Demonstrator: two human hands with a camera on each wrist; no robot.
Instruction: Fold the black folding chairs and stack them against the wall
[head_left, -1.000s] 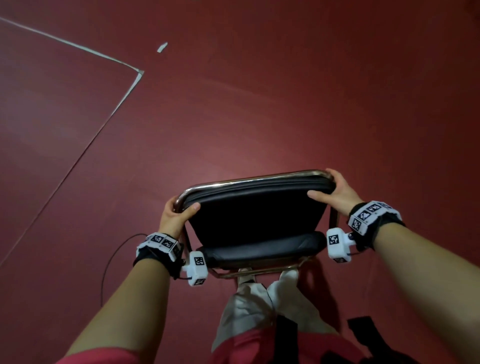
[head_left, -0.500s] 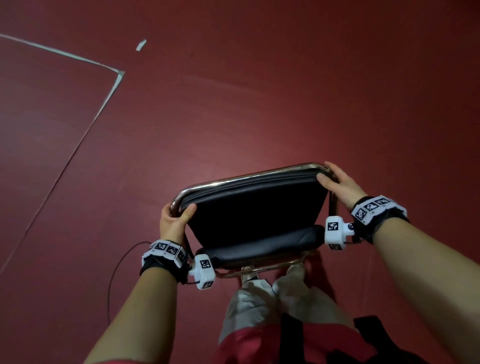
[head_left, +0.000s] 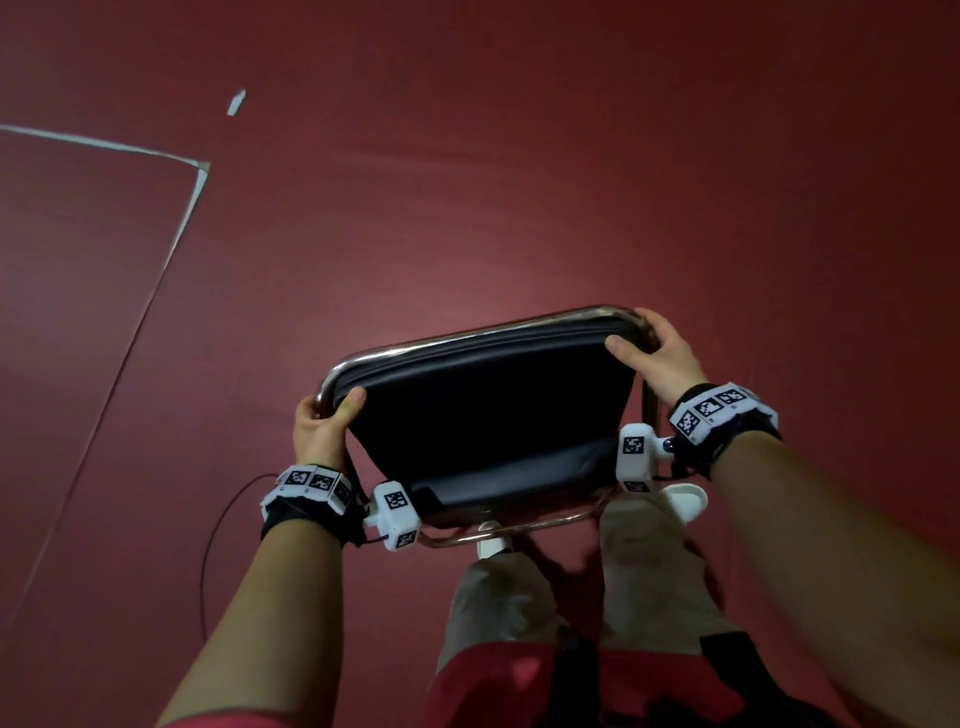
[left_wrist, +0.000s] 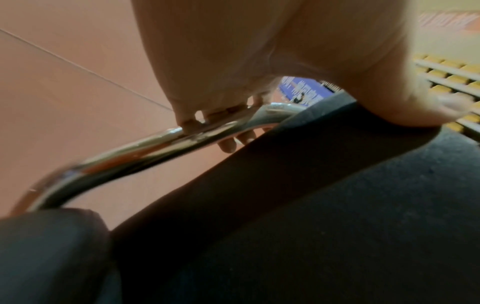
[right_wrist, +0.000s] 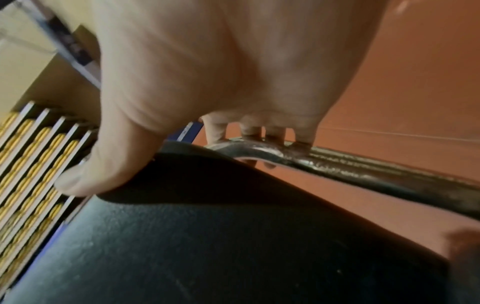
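A folded black chair with a chrome tube frame hangs in front of me above the red floor. My left hand grips its left top corner, fingers round the tube and thumb on the black pad. My right hand grips the right top corner the same way. In the left wrist view the fingers curl over the chrome tube beside the black pad. In the right wrist view the fingers hook the tube and the thumb presses the pad.
Red floor spreads all around, with a white line corner at the left and a white scrap beyond it. A thin black cable lies by my left arm. My legs and white shoes are under the chair. Rows of yellow seats show far off.
The chair in both hands has shifted a little to the right in view while the floor line slid back. One shoe has stepped out to the right. Both grips are unchanged.
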